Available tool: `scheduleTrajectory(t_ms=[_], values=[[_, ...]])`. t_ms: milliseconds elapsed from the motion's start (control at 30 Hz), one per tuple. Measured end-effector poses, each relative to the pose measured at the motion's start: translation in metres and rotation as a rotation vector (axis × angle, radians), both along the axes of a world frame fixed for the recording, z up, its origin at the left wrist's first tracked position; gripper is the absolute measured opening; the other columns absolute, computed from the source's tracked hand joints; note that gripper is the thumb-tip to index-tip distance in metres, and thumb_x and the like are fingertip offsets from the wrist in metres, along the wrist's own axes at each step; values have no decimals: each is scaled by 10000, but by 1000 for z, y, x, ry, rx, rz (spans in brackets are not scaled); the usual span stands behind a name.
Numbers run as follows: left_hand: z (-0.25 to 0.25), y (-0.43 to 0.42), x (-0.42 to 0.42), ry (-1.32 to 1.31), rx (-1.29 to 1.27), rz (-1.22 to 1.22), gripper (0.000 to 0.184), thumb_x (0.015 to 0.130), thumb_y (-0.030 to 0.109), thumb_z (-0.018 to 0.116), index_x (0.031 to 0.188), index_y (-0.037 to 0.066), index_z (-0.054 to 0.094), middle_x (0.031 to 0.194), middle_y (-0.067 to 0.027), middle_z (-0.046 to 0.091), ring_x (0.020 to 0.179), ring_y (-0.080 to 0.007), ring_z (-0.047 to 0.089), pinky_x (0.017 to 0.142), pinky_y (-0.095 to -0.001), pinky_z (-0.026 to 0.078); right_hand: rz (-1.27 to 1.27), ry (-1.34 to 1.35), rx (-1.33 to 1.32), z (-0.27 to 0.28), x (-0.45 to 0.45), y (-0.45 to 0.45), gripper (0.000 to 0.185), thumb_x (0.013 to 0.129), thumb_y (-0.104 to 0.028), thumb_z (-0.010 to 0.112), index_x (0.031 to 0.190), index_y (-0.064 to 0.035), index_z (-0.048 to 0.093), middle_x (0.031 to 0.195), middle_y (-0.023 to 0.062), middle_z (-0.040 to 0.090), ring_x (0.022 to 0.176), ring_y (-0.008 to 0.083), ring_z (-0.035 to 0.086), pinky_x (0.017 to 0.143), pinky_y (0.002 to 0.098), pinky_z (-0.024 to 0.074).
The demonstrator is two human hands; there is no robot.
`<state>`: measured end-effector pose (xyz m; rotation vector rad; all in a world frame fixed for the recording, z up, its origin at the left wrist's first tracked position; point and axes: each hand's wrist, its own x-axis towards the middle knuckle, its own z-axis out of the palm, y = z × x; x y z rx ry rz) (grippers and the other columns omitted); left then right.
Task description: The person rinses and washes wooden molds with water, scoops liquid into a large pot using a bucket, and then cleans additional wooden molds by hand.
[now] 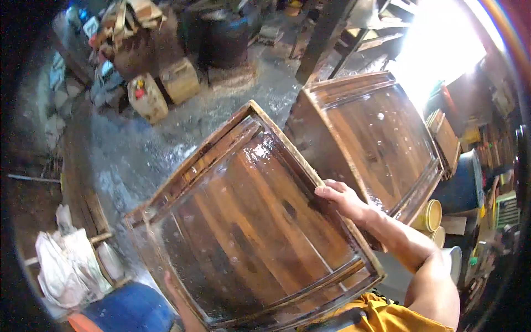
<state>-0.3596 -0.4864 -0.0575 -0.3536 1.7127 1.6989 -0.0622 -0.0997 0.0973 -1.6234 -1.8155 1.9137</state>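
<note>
A shallow wooden tray (249, 221) with a raised rim and a wet, glossy plank bottom is held tilted in front of me. My right hand (345, 202) grips its right rim, thumb over the top edge and the other fingers mostly hidden behind. At the lower left side of the tray is my left hand (180, 304), partly hidden, with its fingers along the outer edge. A second wet wooden tray or box (381, 138) of similar make stands just beyond my right hand, with drops or bubbles on its surface.
Wet dark floor (127, 160) spreads beyond the tray. Two plastic jerrycans (148, 99) and a dark drum (224, 41) stand at the back. A blue barrel (130, 310) and a white sack (69, 265) are at lower left. Yellow buckets (428, 214) and another blue barrel (464, 182) stand right.
</note>
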Motion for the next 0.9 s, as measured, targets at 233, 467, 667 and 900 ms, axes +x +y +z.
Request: scheduleTrajectory(t_ms=[233, 467, 667, 900], values=[[30, 34, 30, 166, 58, -64, 505, 865, 476, 503, 1182, 85, 544, 1080, -34, 574, 1012, -188, 533, 911, -346, 402, -11, 63, 133, 73, 71, 41, 583, 826, -477, 567, 1143, 10, 609, 1159, 121, 594, 1094, 183, 511, 947, 326, 379], [93, 125, 83, 316, 69, -141, 532, 857, 497, 506, 1197, 89, 534, 1091, -32, 562, 1031, -189, 519, 928, -347, 385, -176, 261, 35, 52, 189, 128, 428, 855, -357, 579, 1097, -7, 626, 1067, 64, 621, 968, 142, 541, 873, 290, 416], [137, 242, 174, 408, 30, -130, 556, 850, 515, 509, 1210, 91, 526, 1101, -30, 551, 1048, -189, 506, 942, -349, 371, -143, 352, -6, 6, 277, 241, 359, 887, -365, 536, 930, -21, 631, 912, 37, 624, 851, 131, 522, 807, 283, 398], [148, 364, 268, 408, -4, -189, 584, 842, 536, 512, 1225, 95, 516, 1111, -28, 539, 1067, -189, 492, 959, -350, 355, -33, 499, 345, 5, 373, 386, 345, 847, -280, 634, 1100, -45, 647, 1287, 98, 488, 1154, 190, 456, 984, 337, 345]])
